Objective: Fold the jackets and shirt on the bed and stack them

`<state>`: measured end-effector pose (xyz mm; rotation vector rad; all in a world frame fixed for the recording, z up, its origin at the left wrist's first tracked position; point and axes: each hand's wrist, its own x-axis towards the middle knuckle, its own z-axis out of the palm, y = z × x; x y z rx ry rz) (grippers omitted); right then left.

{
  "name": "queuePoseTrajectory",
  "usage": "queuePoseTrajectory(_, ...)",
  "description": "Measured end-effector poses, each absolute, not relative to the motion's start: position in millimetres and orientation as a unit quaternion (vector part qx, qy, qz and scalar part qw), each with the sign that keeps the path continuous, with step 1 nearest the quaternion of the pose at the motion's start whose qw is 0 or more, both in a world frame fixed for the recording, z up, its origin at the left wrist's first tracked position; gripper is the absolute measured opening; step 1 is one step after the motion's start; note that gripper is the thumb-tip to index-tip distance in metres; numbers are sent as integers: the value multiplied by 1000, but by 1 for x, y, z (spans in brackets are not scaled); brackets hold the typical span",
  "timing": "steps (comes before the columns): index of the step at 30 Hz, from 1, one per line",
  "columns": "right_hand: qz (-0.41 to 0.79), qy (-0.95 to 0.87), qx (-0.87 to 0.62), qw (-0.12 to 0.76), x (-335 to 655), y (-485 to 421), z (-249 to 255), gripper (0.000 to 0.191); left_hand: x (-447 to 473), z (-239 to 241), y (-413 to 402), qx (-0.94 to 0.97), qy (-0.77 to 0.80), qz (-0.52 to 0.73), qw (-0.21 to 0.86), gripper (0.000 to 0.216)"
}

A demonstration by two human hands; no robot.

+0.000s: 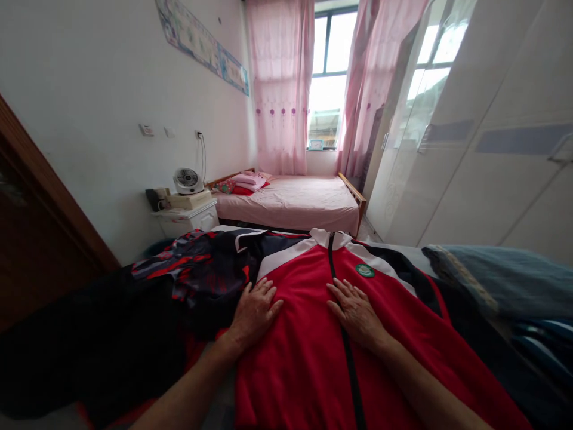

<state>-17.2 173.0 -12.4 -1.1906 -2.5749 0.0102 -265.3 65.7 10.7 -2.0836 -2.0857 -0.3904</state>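
A red zip jacket (304, 352) with white shoulders, dark sleeves and a round green badge (364, 270) lies spread out in front of me, collar away from me. Its black zipper (350, 370) runs down the middle and looks closed. My left hand (256, 310) rests flat on the left side of the chest, fingers stretched out. On the zipper and just right of it lies my right hand (357, 312), palm down, fingers extended. Neither hand grips the cloth.
Left of the jacket lie a dark patterned garment (201, 275) and black clothing (102, 334). Folded blue-grey cloth (514, 278) is on the right. Beyond stand a pink-covered bed (290, 200), a white cabinet (203, 216) with a small fan (188, 181), and a tall wardrobe (483, 179).
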Motion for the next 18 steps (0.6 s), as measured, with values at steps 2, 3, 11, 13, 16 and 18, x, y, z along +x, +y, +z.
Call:
queuePoseTrajectory(2, -7, -899, -404, 166, -17, 173, -14, 45, -270, 23, 62, -676, -711, -139, 138, 31)
queuePoseTrajectory(3, -11, -900, -401, 171, -18, 173, -14, 45, -273, 30, 58, -654, -724, -136, 172, 30)
queuePoseTrajectory(11, 0, -900, -399, 178, -17, 172, -15, 44, -314, 58, 39, -525, -832, -52, 171, 27)
queuePoseTrajectory(13, 3, -901, -395, 180, -16, 172, -16, 44, -319, 62, 42, -526, -833, -60, 159, 27)
queuePoseTrajectory(16, 9, -902, -390, 184, -16, 173, -16, 44, -325, 75, 55, -509, -839, -85, 174, 32)
queuePoseTrajectory(18, 14, -902, -391, 186, -16, 173, -16, 44, -332, 83, 69, -487, -849, -102, 180, 42)
